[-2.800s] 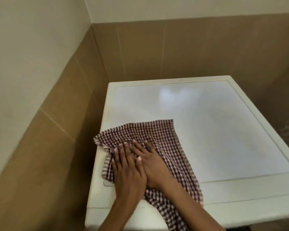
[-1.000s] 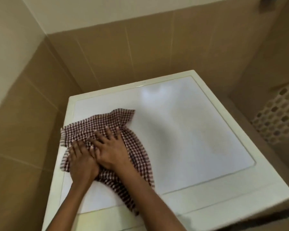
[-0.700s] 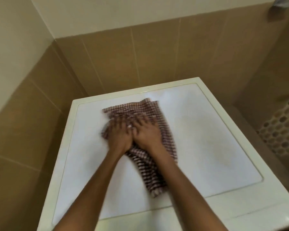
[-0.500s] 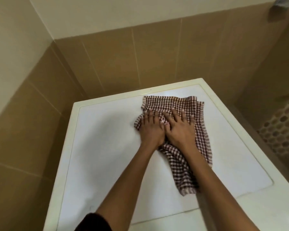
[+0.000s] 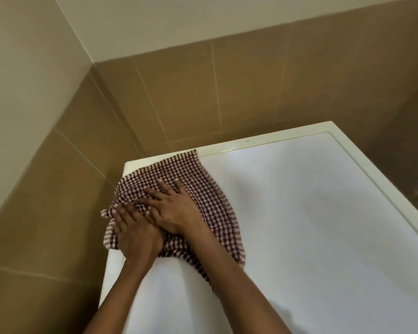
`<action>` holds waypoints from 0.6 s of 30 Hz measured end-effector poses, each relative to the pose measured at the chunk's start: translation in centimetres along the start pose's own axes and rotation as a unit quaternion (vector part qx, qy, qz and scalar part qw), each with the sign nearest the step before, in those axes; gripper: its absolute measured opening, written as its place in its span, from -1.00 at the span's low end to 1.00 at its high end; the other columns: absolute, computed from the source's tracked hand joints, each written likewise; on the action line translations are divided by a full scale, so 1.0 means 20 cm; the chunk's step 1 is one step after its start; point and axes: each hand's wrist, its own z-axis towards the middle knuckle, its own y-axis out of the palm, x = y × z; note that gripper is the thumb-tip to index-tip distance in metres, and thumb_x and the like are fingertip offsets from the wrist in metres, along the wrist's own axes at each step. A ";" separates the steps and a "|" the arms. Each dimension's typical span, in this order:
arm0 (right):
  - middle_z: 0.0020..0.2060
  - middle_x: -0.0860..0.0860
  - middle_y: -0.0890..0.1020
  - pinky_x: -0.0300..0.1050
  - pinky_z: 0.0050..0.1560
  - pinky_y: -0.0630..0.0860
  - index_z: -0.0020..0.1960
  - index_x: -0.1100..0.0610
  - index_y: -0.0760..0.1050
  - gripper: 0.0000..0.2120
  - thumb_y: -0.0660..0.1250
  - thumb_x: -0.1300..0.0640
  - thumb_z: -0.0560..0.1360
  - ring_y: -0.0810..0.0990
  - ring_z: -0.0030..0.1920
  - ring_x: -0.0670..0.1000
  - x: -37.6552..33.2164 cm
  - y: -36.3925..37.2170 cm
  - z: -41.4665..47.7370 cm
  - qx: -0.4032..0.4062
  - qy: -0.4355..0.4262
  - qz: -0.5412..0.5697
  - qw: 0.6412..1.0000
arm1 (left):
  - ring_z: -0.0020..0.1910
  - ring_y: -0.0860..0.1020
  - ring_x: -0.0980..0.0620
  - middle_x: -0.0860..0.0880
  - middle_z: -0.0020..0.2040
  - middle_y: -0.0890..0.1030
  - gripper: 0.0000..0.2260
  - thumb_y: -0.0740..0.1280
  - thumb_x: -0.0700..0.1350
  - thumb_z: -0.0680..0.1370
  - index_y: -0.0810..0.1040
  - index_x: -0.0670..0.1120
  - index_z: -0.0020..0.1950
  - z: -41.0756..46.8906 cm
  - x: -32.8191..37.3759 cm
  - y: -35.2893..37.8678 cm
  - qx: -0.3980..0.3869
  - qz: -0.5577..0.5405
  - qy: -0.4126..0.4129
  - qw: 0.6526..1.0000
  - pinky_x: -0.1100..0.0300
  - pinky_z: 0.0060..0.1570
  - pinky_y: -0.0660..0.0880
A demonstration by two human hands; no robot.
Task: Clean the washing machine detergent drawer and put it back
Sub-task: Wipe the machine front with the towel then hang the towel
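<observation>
Checked cloth (image 5: 204, 182) lies under both grips on the washing machine top (image 5: 311, 213), at its corner. Left grip (image 5: 136, 236) and right grip (image 5: 173, 210) are released, fingers straight, pressing the cloth flat, touching each other. Tiled wall (image 5: 191, 97) stands just beyond them.

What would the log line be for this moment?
left hand: flat on cloth | right hand: flat on cloth, overlapping left hand | cloth: back-left corner of washing machine top | drawer: not in view

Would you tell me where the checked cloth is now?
Head view: the checked cloth lies on the washing machine top, far left corner by the tiled wall, under the left hand and right hand.
</observation>
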 end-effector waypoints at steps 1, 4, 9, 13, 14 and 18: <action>0.51 -0.09 0.13 0.19 0.48 -0.16 0.48 -0.14 0.13 -0.58 -0.05 -0.01 0.63 -0.03 0.52 0.05 0.00 0.02 0.05 -0.004 -0.005 -0.007 1.000 | 0.52 -0.04 -0.22 -0.32 0.51 0.01 -0.48 -0.01 -0.07 0.64 -0.04 -0.32 0.50 0.04 -0.01 0.01 0.011 0.011 0.005 1.000 -0.03 0.46 -0.12; 0.50 -0.13 0.13 0.16 0.47 -0.17 0.49 -0.17 0.10 -0.58 -0.07 -0.05 0.63 -0.01 0.52 0.03 0.09 0.00 0.20 0.041 0.005 -0.026 0.999 | 0.51 -0.02 -0.23 -0.32 0.51 0.03 -0.50 -0.01 -0.07 0.64 -0.01 -0.32 0.50 0.25 0.06 0.02 0.008 -0.006 0.040 0.999 -0.05 0.46 -0.10; 0.51 -0.13 0.11 0.15 0.48 -0.18 0.48 -0.16 0.12 -0.58 -0.07 -0.07 0.63 -0.04 0.53 0.02 0.19 -0.04 0.37 0.051 0.042 -0.022 0.998 | 0.51 -0.02 -0.23 -0.32 0.51 0.01 -0.49 0.01 -0.08 0.64 -0.02 -0.31 0.50 0.47 0.14 0.02 -0.003 -0.001 0.041 0.999 -0.04 0.46 -0.10; 0.51 -0.11 0.12 0.15 0.47 -0.20 0.48 -0.16 0.13 -0.58 -0.07 -0.08 0.63 -0.01 0.52 0.04 0.25 -0.07 0.34 0.066 0.073 -0.016 0.995 | 0.52 -0.06 -0.18 -0.28 0.52 -0.02 -0.49 -0.02 -0.06 0.64 -0.03 -0.27 0.51 0.52 0.22 0.02 -0.017 0.007 0.063 0.998 -0.04 0.47 -0.12; 0.51 -0.10 0.13 0.14 0.47 -0.19 0.48 -0.16 0.13 -0.58 -0.07 -0.07 0.63 0.01 0.52 0.05 0.29 -0.08 0.32 0.076 0.085 -0.017 0.993 | 0.52 -0.07 -0.17 -0.26 0.53 -0.03 -0.49 -0.03 -0.05 0.64 -0.04 -0.25 0.52 0.51 0.27 0.03 -0.021 0.009 0.077 0.997 -0.03 0.47 -0.13; 0.50 -0.09 0.16 0.09 0.48 -0.13 0.47 -0.17 0.16 -0.58 -0.02 -0.07 0.61 0.06 0.51 0.05 0.59 -0.20 0.11 0.103 0.153 -0.034 0.982 | 0.52 -0.05 -0.15 -0.24 0.53 0.02 -0.49 -0.04 0.00 0.63 0.02 -0.22 0.52 0.44 0.63 0.09 -0.016 0.006 0.154 0.988 0.01 0.48 -0.11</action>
